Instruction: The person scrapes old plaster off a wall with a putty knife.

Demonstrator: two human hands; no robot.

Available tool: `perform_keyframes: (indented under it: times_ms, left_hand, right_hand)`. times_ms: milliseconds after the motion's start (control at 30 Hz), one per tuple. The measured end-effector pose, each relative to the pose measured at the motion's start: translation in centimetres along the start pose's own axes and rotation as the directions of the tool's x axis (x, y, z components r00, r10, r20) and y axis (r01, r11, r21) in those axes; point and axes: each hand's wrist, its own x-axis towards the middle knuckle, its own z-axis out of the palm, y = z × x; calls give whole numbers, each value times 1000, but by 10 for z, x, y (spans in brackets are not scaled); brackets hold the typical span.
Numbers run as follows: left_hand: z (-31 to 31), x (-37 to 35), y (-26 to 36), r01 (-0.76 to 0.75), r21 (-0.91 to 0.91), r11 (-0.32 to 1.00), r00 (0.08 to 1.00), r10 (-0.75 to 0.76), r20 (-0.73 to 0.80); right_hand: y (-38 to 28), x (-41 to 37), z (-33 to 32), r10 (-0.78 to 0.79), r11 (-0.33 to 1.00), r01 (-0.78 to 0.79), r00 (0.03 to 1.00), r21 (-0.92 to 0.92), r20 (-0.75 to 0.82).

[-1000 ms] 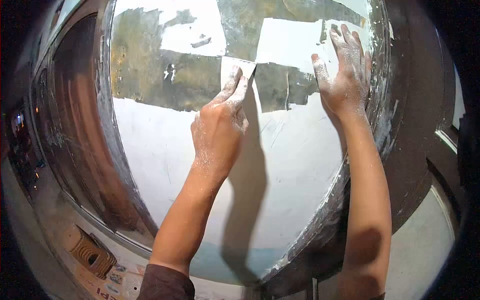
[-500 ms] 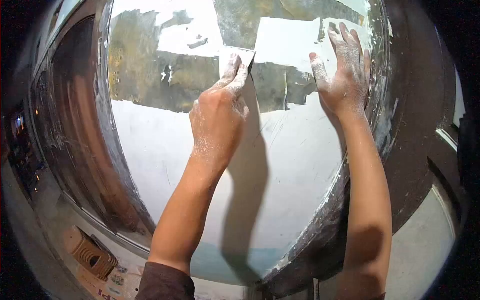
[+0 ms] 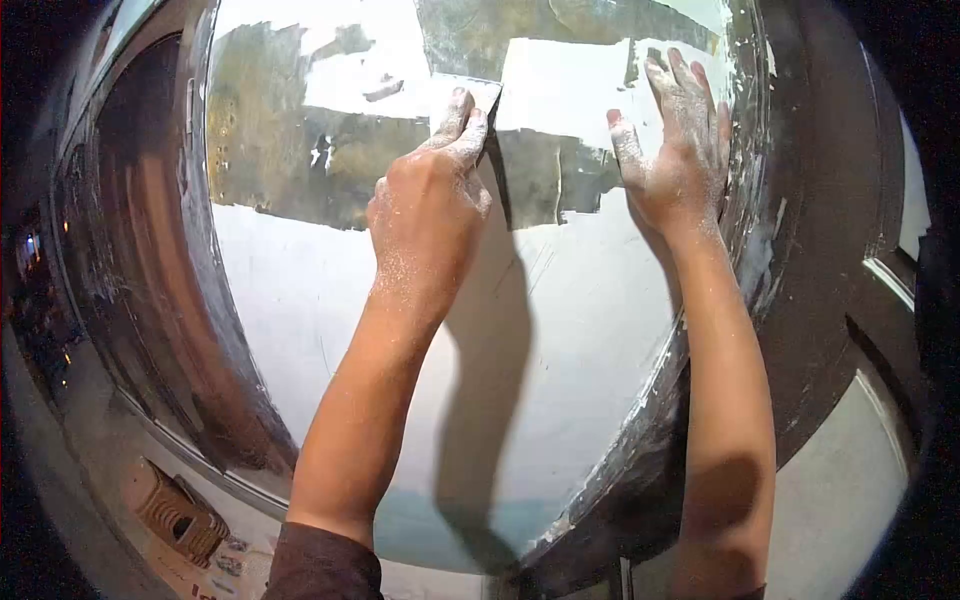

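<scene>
My left hand [image 3: 425, 205] pinches a flat scraper [image 3: 482, 94] with a thin straight top edge, its fingers pressed along the blade. The scraper lies against an upright panel [image 3: 590, 330], at the lower border of a white patch [image 3: 370, 75]. White film or paper covers much of the panel, and a bare, mottled grey-brown band [image 3: 270, 165] crosses its upper part. To the right, my right hand [image 3: 680, 155] rests on the panel with fingers spread, holding nothing. White dust coats both hands.
A dark frame with white flecks [image 3: 745, 190] borders the panel. Brown, streaked panelling [image 3: 150, 260] stands at left. Low on the left is a stack of brown stools or crates [image 3: 180, 515], beside a printed sheet or box. My left arm's shadow falls down the panel.
My left hand has pushed the scraper slightly upward along the panel. My right hand stays in place with fingers spread. The whole view has shifted a little.
</scene>
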Motion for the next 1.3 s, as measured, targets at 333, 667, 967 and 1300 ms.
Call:
perform_keyframes:
  times_ms: [333,667,967,1300]
  left_hand:
    - [-5,19,11,-4,45,999,1000,4,3]
    - [-3,36,12,114,123,986,985,-128,112]
    - [2,43,8,-38,14,999,999,38,-6]
    - [-19,-38,-2,26,-24,999,997,-25,69]
  right_hand:
    - [-1,0,1,-1,1000,1,1000,3,-9]
    - [-1,1,0,-11,1000,11,1000,-4,12]
    - [-3,2,-3,0,1000,0,1000,-6,9]
    - [-4,1,-4,19,1000,-18,999,-17,28]
